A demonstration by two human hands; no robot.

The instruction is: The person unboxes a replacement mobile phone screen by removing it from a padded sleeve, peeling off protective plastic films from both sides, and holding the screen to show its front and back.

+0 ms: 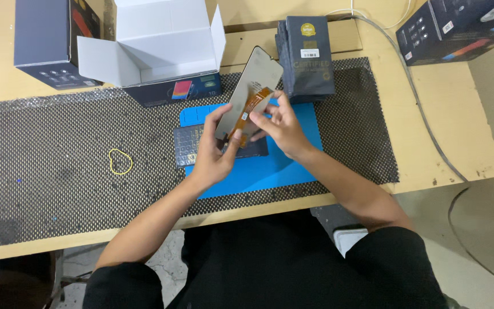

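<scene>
A pale wooden workbench (458, 131) carries a dark perforated mat (58, 171), and grey floor shows beyond its right edge. On the mat lies a yellow rubber band (120, 161), then an open white-lined box (155, 51). Over the blue pad (258, 171), the left hand (212, 154) and right hand (281, 123) both clasp a phone screen panel (253, 86), tilted, its orange flex cable (250, 109) facing up. Dark packets (307, 57) are stacked just behind.
</scene>
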